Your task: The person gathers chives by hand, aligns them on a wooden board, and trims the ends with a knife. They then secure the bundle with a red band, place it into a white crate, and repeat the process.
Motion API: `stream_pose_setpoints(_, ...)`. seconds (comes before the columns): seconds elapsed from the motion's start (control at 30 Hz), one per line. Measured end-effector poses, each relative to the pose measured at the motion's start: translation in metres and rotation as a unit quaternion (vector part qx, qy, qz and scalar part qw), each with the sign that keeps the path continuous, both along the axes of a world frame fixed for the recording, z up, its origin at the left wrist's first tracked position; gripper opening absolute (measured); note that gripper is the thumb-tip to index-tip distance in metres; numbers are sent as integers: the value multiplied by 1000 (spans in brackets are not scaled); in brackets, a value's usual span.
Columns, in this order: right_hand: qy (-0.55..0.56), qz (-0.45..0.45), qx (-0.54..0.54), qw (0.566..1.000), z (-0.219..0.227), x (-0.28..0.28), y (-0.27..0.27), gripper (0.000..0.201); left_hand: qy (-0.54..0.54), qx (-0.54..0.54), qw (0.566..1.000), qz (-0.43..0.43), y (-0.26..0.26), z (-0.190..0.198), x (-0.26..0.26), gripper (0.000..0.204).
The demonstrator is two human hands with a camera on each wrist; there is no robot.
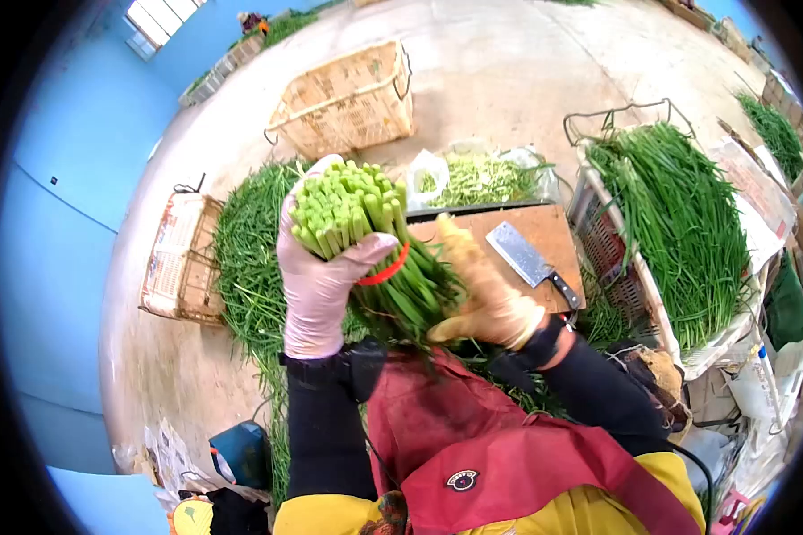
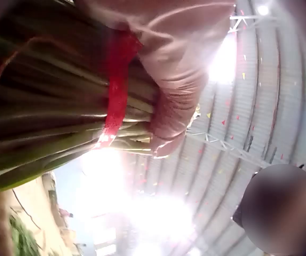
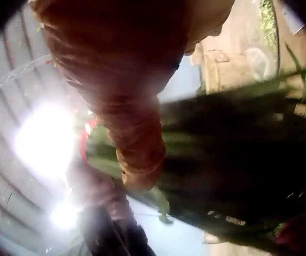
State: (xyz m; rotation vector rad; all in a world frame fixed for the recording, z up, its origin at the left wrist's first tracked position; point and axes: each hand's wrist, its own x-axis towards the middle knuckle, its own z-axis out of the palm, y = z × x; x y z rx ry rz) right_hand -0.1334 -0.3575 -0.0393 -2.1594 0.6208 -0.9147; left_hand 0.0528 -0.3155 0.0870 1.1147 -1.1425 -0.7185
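Note:
A thick bunch of garlic chives (image 1: 352, 209), pale cut ends up, is held in my gloved left hand (image 1: 317, 276). A red band (image 1: 384, 266) circles the bunch just below the thumb. In the left wrist view the band (image 2: 115, 88) crosses the stems beside the gloved fingers. My right hand (image 1: 491, 290), in a yellowish glove, is beside the leafy part with fingers extended and thumb spread. The right wrist view shows its thumb (image 3: 139, 154) lying over the dark leaves (image 3: 233, 165). A cleaver (image 1: 519, 254) lies on the wooden board (image 1: 553, 232) beyond this hand.
Loose chives (image 1: 254, 241) are heaped on the left. A crate full of chives (image 1: 678, 232) stands at right, and a bag of pale trimmings (image 1: 486, 178) sits behind the board. Plastic baskets (image 1: 339, 102) stand on the floor ahead and at left.

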Motion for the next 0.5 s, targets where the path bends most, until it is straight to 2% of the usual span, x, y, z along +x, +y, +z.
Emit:
stream_pose_setpoints(0.03, 31, -17, 2, 999, 13, 10, 9, 131, 27, -40, 999, -17, 10, 4, -9, 78)
stream_pose_setpoints(0.1, -93, 12, 23, 995, 20, 9, 14, 132, 141, -100, 984, -35, 32, 8, -29, 77)
stream_pose_setpoints(0.17, -229, 121, 195, 946, 16, 0, 29, 126, 177, -138, 974, -36, 45, 6, -46, 76)
stream_pose_setpoints(0.23, -255, 139, 271, 918, 17, -17, 48, 113, 214, -132, 964, -84, 54, -3, -56, 65)
stream_pose_setpoints(0.27, -256, 132, 267, 920, 19, -26, 55, 113, 225, -119, 964, -80, 53, -8, -60, 64)
stream_pose_setpoints(0.33, -229, 121, 366, 894, 17, -45, 73, 96, 238, -69, 962, -115, 50, -11, -64, 57)
stream_pose_setpoints(0.4, -244, 85, 364, 895, 6, -59, 85, 81, 241, -30, 964, -112, 56, -6, -79, 58)
stream_pose_setpoints(0.47, -261, 57, 352, 897, 0, -73, 89, 78, 244, -29, 950, -194, 50, -21, -78, 68)
stream_pose_setpoints(0.5, -308, 66, 357, 879, -2, -79, 92, 76, 241, -41, 940, -237, 48, -26, -84, 71)
